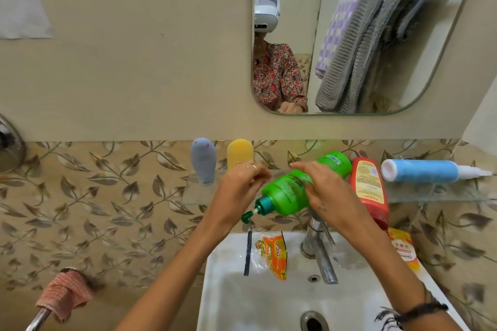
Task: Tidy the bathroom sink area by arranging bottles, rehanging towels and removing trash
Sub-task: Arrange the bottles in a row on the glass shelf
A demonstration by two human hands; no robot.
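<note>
Green bottle: lying tilted across the glass shelf, pump end hanging off the front edge over the sink.
Right hand: fingers wrapped over the bottle's middle, closed on it.
Left hand: fingers curled near the bottle's neck; cannot tell whether they touch it.
Shelf neighbours: grey bottle and yellow bottle upright at the left; red bottle leaning just beside the green one; blue spray bottle lying flat at far right.
Trash: orange wrapper on the sink rim, another packet on the right edge.
Towels: pink cloth bunched on a bar, lower left.
Risk: righting the green bottle may knock the leaning red one into the sink; one-handed grip could slip; pump may discharge if pressed.
</note>
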